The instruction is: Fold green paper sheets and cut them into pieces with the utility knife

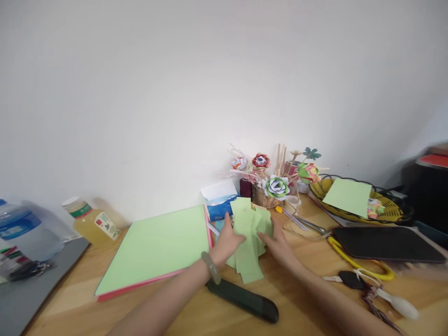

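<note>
Loose light green paper strips (pixel 248 242) lie overlapping in an untidy pile on the wooden table. My left hand (pixel 227 240), with a pale bangle (pixel 211 268) at its wrist, is at the pile's left side, its thumb stretched over the paper. On the opposite side my right hand (pixel 278 240) has its thumb at the strips' edge and its fingers apart. Both hands look open, the pile between them. Some fingertips are hidden behind the paper. Below lies a long dark object with a rounded end (pixel 245 301), partly under my left wrist.
Left is a stack of large green sheets (pixel 157 247), beside a juice bottle (pixel 91 221). Behind the pile are a blue tissue pack (pixel 219 210) and paper flowers (pixel 277 186). Scissors (pixel 311 225), a yellow basket (pixel 388 205), a black tablet (pixel 388 243) and keys (pixel 350 279) lie right.
</note>
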### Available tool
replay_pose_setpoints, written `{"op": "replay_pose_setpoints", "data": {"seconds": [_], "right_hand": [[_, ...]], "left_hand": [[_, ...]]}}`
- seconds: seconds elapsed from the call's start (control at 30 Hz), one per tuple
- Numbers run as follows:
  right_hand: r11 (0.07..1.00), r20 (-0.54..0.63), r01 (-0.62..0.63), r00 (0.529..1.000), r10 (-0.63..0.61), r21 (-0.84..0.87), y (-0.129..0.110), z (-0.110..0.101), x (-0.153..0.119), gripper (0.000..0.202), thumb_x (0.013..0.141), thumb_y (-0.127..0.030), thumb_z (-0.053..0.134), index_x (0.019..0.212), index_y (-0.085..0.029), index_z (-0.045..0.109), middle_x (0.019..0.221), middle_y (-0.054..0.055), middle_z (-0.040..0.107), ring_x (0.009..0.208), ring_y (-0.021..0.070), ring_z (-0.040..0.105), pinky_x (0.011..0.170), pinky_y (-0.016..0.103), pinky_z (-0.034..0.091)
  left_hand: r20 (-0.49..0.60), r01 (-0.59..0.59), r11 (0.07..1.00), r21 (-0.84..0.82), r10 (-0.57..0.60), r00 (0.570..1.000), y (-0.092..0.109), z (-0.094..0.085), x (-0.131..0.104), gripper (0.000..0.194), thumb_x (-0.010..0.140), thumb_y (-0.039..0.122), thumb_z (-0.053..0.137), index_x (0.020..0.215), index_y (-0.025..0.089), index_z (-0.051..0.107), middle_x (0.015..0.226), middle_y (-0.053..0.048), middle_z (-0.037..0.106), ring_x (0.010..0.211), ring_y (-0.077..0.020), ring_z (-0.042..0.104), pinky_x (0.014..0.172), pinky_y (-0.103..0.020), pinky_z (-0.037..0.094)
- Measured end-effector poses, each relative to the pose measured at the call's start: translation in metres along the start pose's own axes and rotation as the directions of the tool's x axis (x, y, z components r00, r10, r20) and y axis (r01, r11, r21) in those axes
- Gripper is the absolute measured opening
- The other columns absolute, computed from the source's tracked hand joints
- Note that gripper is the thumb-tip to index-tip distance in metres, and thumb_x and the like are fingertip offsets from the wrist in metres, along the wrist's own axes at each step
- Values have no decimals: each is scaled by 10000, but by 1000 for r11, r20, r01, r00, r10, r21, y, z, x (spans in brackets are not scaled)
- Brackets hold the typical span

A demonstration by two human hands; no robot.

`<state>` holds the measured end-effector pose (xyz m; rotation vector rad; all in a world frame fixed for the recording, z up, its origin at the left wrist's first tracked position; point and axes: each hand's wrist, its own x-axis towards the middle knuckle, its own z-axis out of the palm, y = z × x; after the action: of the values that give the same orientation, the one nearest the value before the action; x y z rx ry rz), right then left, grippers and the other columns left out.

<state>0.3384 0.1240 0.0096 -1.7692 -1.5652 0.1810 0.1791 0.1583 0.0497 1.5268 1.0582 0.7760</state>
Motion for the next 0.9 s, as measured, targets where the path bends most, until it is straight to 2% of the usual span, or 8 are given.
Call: {"op": "replay_pose_setpoints", "data": {"seconds": [0.1, 0.23, 0.37, 0.5, 0.63, 0.77, 0.83, 0.9], "right_hand": [[961, 110, -72, 993, 43, 267, -14, -4, -2, 344, 861, -363, 506, 1156, -187, 505, 1144, 68, 542, 935, 175, 563, 773, 391, 482], [854, 270, -149, 963, 10, 499, -34, -14, -6, 361, 887, -415, 440, 1137, -168, 522, 1073, 68, 590, 881, 162, 593, 753, 379, 490], [778, 399, -207, 915, -60, 593, -42, -29, -2, 469, 942, -404, 192, 1143, -183, 554, 988, 92, 658, 873, 174, 631, 736, 355, 503], [775, 438, -199, 892, -110, 600, -41, -46, 9, 452, 927, -435, 236, 1171, -212, 544, 1087, 79, 639, 981, 178, 603, 812, 367, 480], [827, 388, -101, 910, -149, 553, -32, -55, 24, 396, 900, -444, 383, 1157, -182, 530, 1143, 84, 596, 990, 182, 586, 847, 403, 457], [913, 303, 66, 932, -200, 402, -20, -52, 29, 329, 865, -398, 491, 1096, -168, 538, 1088, 59, 574, 935, 173, 568, 807, 409, 460], [938, 310, 176, 912, -269, 299, -17, -49, 25, 278, 860, -375, 504, 1042, -172, 560, 1053, 48, 580, 917, 165, 563, 802, 398, 456], [925, 363, 305, 855, -371, 226, -19, -45, 17, 225, 857, -334, 512, 1005, -177, 577, 1028, 39, 587, 923, 164, 555, 813, 397, 442]], "left_hand": [[-22, 0, 1000, -20, 0, 1000, 3, 6, 4, 894, 754, 107, 517, 1393, 156, -106, 1347, -154, 415, 1046, -203, 569, 773, -284, 507], [-65, -5, 999, 51, 9, 998, 5, 4, 11, 1003, 691, 224, 671, 1399, 166, -37, 1364, -157, 388, 1198, -266, 437, 942, -362, 408], [-78, 4, 953, 302, 20, 997, 6, -2, 15, 1172, 522, 341, 785, 1402, 80, 54, 1381, -224, 308, 1290, -382, 230, 1042, -483, 222], [-14, -45, 865, 499, 60, 998, 5, -5, 21, 1077, 441, 196, 768, 1373, 87, 239, 1356, -235, 310, 1260, -471, 203, 1004, -574, 187], [57, -108, 910, 400, 92, 994, 9, -19, 31, 755, 598, 133, 631, 1309, 135, 376, 1284, -151, 462, 1200, -353, 396, 996, -473, 292], [157, -146, 955, 257, 108, 982, 14, -39, 38, 410, 737, 171, 514, 1145, 153, 544, 1127, -66, 611, 1013, -238, 571, 850, -331, 455], [171, -145, 966, 212, 109, 979, 15, -46, 39, 392, 756, 203, 516, 1143, 149, 549, 1125, -66, 616, 997, -233, 581, 829, -326, 468], [185, -144, 972, 184, 109, 977, 17, -50, 38, 435, 758, 241, 540, 1185, 159, 525, 1159, -66, 599, 1023, -234, 571, 848, -332, 461]]}}
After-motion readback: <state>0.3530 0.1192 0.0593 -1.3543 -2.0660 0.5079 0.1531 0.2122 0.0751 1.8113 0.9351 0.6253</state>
